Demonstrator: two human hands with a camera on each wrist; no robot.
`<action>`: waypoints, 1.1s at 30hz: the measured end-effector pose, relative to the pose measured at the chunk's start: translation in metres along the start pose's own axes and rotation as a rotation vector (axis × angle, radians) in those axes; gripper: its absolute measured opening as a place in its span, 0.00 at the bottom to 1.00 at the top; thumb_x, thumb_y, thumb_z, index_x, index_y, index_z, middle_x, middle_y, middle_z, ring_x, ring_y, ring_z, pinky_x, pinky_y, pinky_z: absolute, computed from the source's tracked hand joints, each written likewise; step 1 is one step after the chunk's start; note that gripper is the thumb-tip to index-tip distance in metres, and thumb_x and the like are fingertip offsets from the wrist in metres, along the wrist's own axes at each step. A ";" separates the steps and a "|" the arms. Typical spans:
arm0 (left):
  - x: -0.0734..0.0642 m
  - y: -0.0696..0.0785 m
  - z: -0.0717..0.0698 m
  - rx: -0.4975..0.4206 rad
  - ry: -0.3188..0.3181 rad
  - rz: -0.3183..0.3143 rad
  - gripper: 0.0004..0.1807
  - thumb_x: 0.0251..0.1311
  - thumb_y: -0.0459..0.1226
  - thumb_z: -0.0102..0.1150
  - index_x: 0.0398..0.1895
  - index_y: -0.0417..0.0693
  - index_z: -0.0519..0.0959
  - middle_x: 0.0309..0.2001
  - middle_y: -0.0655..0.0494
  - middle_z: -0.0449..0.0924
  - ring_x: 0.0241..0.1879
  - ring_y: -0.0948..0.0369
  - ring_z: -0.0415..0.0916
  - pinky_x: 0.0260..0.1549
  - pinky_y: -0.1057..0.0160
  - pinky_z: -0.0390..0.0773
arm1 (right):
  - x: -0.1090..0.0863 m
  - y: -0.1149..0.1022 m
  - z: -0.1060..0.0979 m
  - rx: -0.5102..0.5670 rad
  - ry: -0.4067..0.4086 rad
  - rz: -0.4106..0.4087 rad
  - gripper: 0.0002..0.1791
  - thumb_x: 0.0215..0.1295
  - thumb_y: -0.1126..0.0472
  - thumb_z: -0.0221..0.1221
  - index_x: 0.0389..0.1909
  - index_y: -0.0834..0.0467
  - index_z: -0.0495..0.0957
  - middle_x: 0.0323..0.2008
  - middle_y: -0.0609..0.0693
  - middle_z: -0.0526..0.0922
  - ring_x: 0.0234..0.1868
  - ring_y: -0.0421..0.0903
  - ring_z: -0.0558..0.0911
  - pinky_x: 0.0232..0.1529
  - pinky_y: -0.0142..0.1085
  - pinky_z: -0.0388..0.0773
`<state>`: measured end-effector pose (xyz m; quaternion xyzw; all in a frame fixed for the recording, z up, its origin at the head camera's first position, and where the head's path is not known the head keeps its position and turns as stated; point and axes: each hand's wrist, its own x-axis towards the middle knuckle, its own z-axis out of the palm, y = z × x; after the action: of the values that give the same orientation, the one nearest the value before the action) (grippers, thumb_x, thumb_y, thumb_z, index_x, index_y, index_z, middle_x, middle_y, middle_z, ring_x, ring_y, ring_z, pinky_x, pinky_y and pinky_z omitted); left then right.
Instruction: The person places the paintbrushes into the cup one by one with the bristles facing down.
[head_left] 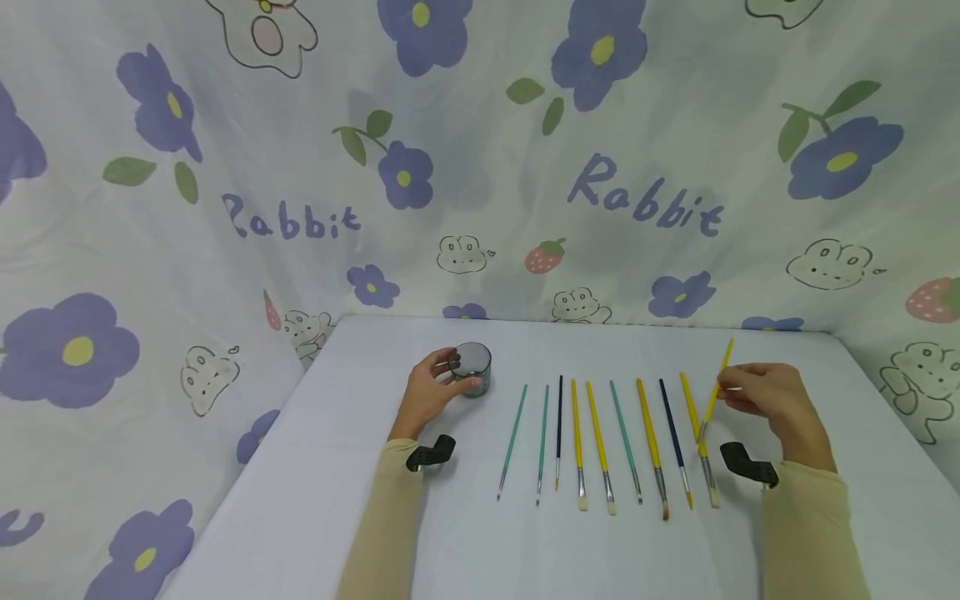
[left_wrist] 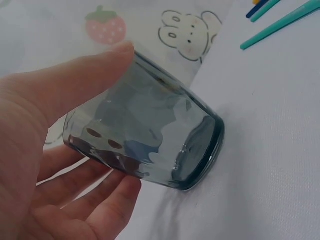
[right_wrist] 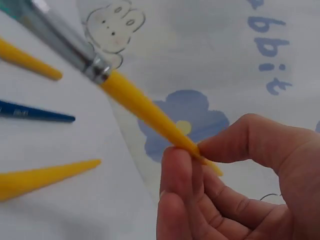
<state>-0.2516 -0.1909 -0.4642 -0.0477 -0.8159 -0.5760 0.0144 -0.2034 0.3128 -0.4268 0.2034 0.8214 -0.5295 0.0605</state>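
My left hand grips a smoky grey see-through glass at the back of the table, thumb on one side and fingers on the other. In the left wrist view the glass looks empty, its thick base close to the tabletop. At the right, my right hand pinches a yellow paintbrush near its handle end between thumb and fingers. Its metal ferrule slants down toward the row, and in the head view it overlaps a yellow paintbrush lying on the table.
Several more paintbrushes lie side by side, bristles toward me: teal ones, navy ones and yellow ones. The white table meets a patterned cloth at its back edge. Each wrist carries a small black mount.
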 end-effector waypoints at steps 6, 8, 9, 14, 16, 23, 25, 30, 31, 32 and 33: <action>0.000 -0.002 -0.001 -0.011 0.006 0.008 0.45 0.50 0.43 0.82 0.71 0.43 0.72 0.65 0.44 0.78 0.69 0.48 0.75 0.69 0.50 0.79 | -0.003 -0.006 0.001 0.212 -0.066 -0.059 0.19 0.73 0.59 0.60 0.57 0.66 0.76 0.27 0.34 0.84 0.31 0.32 0.87 0.38 0.29 0.90; 0.000 -0.003 0.000 -0.020 0.006 0.008 0.45 0.50 0.43 0.82 0.72 0.42 0.72 0.65 0.43 0.77 0.69 0.47 0.75 0.69 0.50 0.79 | -0.004 -0.009 0.002 0.261 -0.074 -0.064 0.15 0.72 0.60 0.61 0.54 0.64 0.76 0.27 0.35 0.84 0.31 0.33 0.87 0.38 0.29 0.90; 0.000 -0.003 -0.001 -0.025 0.006 0.008 0.46 0.50 0.43 0.83 0.72 0.42 0.72 0.65 0.43 0.77 0.69 0.47 0.74 0.69 0.50 0.79 | -0.006 -0.012 0.004 0.285 -0.076 -0.069 0.14 0.72 0.60 0.61 0.53 0.63 0.76 0.27 0.35 0.85 0.31 0.33 0.87 0.38 0.29 0.90; 0.000 -0.004 0.000 -0.038 0.009 0.004 0.46 0.49 0.44 0.83 0.72 0.43 0.72 0.65 0.44 0.78 0.69 0.48 0.74 0.69 0.51 0.79 | -0.015 -0.025 0.014 0.377 -0.102 -0.117 0.10 0.72 0.62 0.62 0.49 0.60 0.77 0.27 0.36 0.86 0.31 0.34 0.88 0.37 0.29 0.90; 0.000 -0.004 0.001 -0.034 0.009 0.005 0.45 0.49 0.44 0.83 0.72 0.43 0.72 0.65 0.45 0.78 0.69 0.48 0.74 0.68 0.52 0.79 | -0.018 -0.030 0.019 0.418 -0.125 -0.142 0.03 0.71 0.63 0.63 0.42 0.55 0.79 0.28 0.37 0.87 0.31 0.35 0.88 0.37 0.28 0.90; 0.000 -0.004 0.003 -0.028 0.021 0.008 0.46 0.49 0.45 0.83 0.72 0.44 0.72 0.67 0.46 0.78 0.70 0.49 0.74 0.67 0.54 0.81 | -0.027 -0.044 0.030 0.573 -0.162 -0.220 0.07 0.69 0.64 0.66 0.31 0.50 0.84 0.28 0.41 0.89 0.30 0.38 0.90 0.36 0.29 0.90; 0.000 -0.004 0.003 -0.033 0.020 0.011 0.47 0.49 0.45 0.83 0.72 0.43 0.72 0.67 0.45 0.78 0.71 0.49 0.74 0.67 0.54 0.80 | -0.029 -0.048 0.033 0.619 -0.174 -0.228 0.07 0.69 0.65 0.66 0.31 0.51 0.85 0.29 0.42 0.89 0.30 0.38 0.90 0.37 0.29 0.90; -0.001 -0.005 0.004 -0.043 0.011 0.015 0.48 0.49 0.45 0.83 0.73 0.42 0.72 0.68 0.44 0.77 0.71 0.48 0.73 0.68 0.54 0.80 | -0.030 -0.061 0.045 0.637 -0.182 -0.247 0.06 0.70 0.64 0.65 0.34 0.51 0.84 0.30 0.41 0.89 0.31 0.38 0.90 0.38 0.29 0.90; -0.001 -0.004 0.004 -0.044 0.015 0.014 0.47 0.48 0.45 0.83 0.72 0.41 0.72 0.68 0.44 0.77 0.71 0.48 0.73 0.68 0.54 0.80 | -0.030 -0.065 0.048 0.635 -0.182 -0.253 0.05 0.70 0.64 0.65 0.34 0.51 0.84 0.30 0.41 0.90 0.31 0.38 0.90 0.38 0.29 0.90; -0.002 -0.004 0.003 -0.044 0.019 0.012 0.47 0.48 0.45 0.83 0.72 0.41 0.72 0.68 0.44 0.77 0.71 0.48 0.73 0.67 0.54 0.80 | -0.029 -0.069 0.051 0.635 -0.186 -0.260 0.05 0.71 0.64 0.65 0.35 0.51 0.84 0.30 0.41 0.90 0.32 0.38 0.90 0.39 0.29 0.90; -0.002 -0.004 0.003 -0.043 0.023 0.012 0.47 0.48 0.45 0.83 0.72 0.41 0.72 0.68 0.44 0.77 0.71 0.48 0.74 0.67 0.54 0.80 | -0.028 -0.072 0.055 0.637 -0.188 -0.267 0.05 0.71 0.64 0.64 0.35 0.51 0.83 0.30 0.41 0.90 0.32 0.38 0.90 0.39 0.29 0.90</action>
<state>-0.2500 -0.1891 -0.4689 -0.0462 -0.8029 -0.5938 0.0263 -0.2126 0.2304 -0.3804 0.0534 0.6254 -0.7785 -0.0002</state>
